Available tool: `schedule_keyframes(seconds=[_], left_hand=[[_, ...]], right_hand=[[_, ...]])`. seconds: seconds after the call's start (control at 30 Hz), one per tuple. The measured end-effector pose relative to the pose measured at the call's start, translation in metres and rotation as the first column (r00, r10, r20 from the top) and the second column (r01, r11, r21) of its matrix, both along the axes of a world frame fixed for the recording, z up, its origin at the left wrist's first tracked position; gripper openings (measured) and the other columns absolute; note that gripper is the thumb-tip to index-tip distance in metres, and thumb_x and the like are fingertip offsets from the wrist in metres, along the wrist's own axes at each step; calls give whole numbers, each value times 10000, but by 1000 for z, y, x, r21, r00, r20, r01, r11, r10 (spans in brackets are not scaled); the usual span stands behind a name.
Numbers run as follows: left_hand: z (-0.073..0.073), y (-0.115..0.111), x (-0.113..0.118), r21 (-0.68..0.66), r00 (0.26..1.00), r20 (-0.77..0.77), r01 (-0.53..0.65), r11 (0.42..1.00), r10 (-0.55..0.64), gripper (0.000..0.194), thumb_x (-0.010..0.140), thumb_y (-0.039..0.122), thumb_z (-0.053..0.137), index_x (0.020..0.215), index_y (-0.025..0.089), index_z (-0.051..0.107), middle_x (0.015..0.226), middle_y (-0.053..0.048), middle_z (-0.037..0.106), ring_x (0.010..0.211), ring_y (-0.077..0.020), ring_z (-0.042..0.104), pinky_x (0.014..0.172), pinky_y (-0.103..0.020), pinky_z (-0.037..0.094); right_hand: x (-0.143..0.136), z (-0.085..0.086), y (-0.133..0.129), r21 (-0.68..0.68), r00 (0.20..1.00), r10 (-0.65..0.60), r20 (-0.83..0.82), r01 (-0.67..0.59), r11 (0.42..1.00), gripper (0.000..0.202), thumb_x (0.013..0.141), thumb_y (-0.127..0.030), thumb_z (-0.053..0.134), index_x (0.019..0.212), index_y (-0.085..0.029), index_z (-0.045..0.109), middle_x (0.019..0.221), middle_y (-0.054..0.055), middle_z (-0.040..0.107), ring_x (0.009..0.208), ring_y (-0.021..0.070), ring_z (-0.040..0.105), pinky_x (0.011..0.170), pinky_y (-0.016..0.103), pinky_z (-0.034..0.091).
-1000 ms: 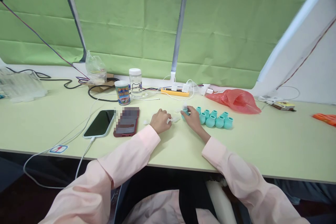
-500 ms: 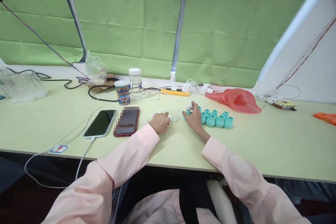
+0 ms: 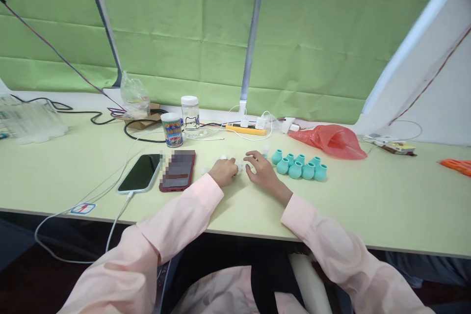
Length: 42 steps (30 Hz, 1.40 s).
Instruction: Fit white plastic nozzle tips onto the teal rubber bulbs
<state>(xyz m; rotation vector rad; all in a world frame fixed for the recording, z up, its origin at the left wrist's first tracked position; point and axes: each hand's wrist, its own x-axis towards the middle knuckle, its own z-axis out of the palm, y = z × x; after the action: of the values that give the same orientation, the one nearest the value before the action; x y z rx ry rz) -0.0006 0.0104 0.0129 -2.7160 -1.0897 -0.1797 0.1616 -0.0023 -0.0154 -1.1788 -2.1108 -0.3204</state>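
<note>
Right hand has let go of the white-topped teal bulb it held half a second ago and shifted left — thumb and fingers now parted, nothing visible between them. That bulb stands on the counter just behind the fingers, partly hidden, near the cluster of teal bulbs. Left hand curls over small white pieces; whether it grips one, I cannot tell.
</note>
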Motion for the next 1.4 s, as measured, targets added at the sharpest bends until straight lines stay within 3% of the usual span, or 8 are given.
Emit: schedule_keyframes(seconds=[0.13,0.33,0.5,0.77,0.9,1.1,1.27,1.4], left_hand=[[-2,2,-1,-28,1000,30,9,1000,-8,197,682,157,443,732,164,634,839,-98,560,736,-200,560,595,-273,397],[-3,2,1,-28,1000,2,13,1000,-13,217,684,124,413,737,141,623,805,-100,575,724,-189,560,586,-263,391],[-1,-1,2,-49,1000,6,23,999,-23,214,676,124,424,746,153,624,776,-85,578,720,-191,558,571,-263,391],[2,-3,3,-12,975,216,53,999,-49,200,710,161,413,747,171,609,850,-73,576,851,-186,520,682,-271,405],[-2,-1,5,-39,960,279,46,998,-33,208,695,153,419,750,165,619,782,-72,611,781,-175,548,696,-273,405],[-7,1,7,-19,925,374,88,996,-75,211,680,157,421,734,152,625,750,-65,626,747,-174,555,688,-263,412],[-9,3,7,-92,850,524,122,988,-56,244,650,145,449,815,172,627,763,-41,640,700,-150,565,673,-241,422],[-9,6,7,-172,748,663,168,971,-11,217,638,156,479,781,154,641,690,-40,646,623,-134,573,627,-230,445]], right_hand=[[-1,-2,-2,-148,984,-61,167,86,985,341,750,-136,359,1072,-180,463,1106,85,466,898,178,498,721,295,402],[-2,2,-4,-235,941,-81,328,164,958,369,773,-151,351,1135,-185,411,1054,86,506,885,183,516,693,273,395],[-2,3,-5,-230,932,-107,345,194,954,345,769,-141,354,1101,-172,441,967,89,532,866,184,520,697,269,379],[-3,5,-9,-227,914,-205,349,295,928,331,735,-212,422,1060,-178,476,944,91,538,806,203,533,657,285,371],[-2,4,-7,-231,925,-210,316,290,929,277,735,-195,412,994,-175,508,909,84,547,809,195,532,661,276,369],[-3,2,-9,-245,966,-185,179,226,943,231,657,-143,445,867,-167,540,857,61,554,779,172,528,668,258,379],[-9,4,-10,-256,989,-87,-121,53,965,190,588,-129,483,758,-163,560,774,38,575,654,142,533,634,266,404],[-10,8,-7,-331,862,-37,-505,-154,931,147,572,-171,523,713,-167,568,731,21,594,504,107,519,523,261,423]])
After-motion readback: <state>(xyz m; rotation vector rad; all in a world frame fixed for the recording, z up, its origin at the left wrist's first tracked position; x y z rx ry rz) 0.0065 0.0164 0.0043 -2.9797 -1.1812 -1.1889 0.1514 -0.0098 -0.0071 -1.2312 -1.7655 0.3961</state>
